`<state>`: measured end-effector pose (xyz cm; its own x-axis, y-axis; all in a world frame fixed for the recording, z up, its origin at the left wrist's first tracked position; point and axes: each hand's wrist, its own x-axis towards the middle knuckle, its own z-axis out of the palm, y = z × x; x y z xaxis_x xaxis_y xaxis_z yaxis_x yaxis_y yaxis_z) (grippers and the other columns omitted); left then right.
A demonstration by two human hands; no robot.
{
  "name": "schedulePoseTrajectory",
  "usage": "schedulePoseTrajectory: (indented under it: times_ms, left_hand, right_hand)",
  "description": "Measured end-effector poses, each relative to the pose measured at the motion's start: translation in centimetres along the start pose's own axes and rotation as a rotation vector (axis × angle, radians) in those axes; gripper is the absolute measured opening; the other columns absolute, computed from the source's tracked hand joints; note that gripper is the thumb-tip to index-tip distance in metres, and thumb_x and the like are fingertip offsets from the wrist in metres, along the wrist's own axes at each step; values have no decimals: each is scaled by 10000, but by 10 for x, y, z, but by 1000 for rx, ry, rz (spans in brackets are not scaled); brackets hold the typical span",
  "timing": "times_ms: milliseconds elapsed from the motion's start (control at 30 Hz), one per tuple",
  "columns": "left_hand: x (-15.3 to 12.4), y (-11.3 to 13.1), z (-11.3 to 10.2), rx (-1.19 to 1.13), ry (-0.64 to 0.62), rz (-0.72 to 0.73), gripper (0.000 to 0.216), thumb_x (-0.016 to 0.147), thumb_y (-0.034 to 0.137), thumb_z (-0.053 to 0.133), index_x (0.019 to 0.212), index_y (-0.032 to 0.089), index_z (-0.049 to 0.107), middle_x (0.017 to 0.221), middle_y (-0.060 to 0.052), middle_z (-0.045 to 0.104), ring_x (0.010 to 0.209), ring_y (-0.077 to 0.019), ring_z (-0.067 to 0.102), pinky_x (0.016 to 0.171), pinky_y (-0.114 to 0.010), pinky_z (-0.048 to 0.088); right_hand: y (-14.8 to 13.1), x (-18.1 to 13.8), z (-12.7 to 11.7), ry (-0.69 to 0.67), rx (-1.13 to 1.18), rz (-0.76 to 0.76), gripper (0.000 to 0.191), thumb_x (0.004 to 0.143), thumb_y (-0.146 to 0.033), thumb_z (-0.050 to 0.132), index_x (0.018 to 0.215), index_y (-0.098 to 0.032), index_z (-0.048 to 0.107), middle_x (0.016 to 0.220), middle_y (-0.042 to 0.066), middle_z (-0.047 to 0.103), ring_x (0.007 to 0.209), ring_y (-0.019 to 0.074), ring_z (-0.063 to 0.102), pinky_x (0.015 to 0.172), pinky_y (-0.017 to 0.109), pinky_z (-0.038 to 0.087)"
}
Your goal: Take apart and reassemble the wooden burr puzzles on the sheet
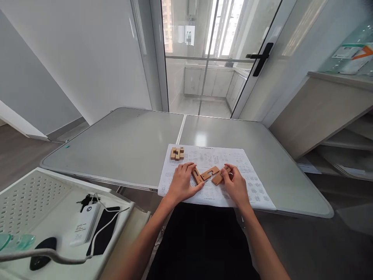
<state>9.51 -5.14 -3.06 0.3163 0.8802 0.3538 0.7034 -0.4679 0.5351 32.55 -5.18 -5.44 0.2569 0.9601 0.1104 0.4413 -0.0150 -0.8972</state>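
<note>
A printed instruction sheet point(250, 182) lies on the grey folding table point(125, 144). My left hand point(182, 183) rests on the sheet, its fingers curled against a wooden puzzle piece point(197, 177). A notched wooden piece point(210, 173) lies between my hands. My right hand point(234, 183) pinches another wooden piece point(219, 178) at its right end. A small cluster of joined wooden blocks point(177, 153) sits at the sheet's far left corner, apart from both hands.
A white perforated cart point(32, 202) stands at the near left with a power bank point(84, 223), a phone point(103, 235) and a cable. Shelving point(335, 116) stands to the right. A glass door point(210, 58) is behind the table.
</note>
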Motion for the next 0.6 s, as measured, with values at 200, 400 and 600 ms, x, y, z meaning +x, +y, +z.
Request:
schedulePoseTrajectory:
  times_ms: [200,400,600]
  left_hand:
    - [2,2,0,47,-21,-1,534,827,335,748,1322,232,579,1471,-130,536,1353,-360,480,1128,-555,418]
    - [3,4,-3,49,-26,11,504,831,215,679,1326,228,587,1495,-132,518,1412,-355,466,1153,-550,419]
    - [3,3,-6,-18,-64,44,527,848,154,616,1365,235,549,1555,-110,507,1434,-321,493,1178,-534,420]
  right_hand:
    - [1,4,4,18,-115,-135,452,952,-485,554,1247,-160,661,1101,121,711,798,235,665,823,418,548]
    - [-3,2,5,-5,-129,-193,396,966,-449,540,1212,-169,676,1154,133,684,766,225,659,810,419,551]
    - [-4,2,4,-28,-139,-195,364,967,-415,534,1207,-183,680,1179,120,689,765,224,672,796,415,552]
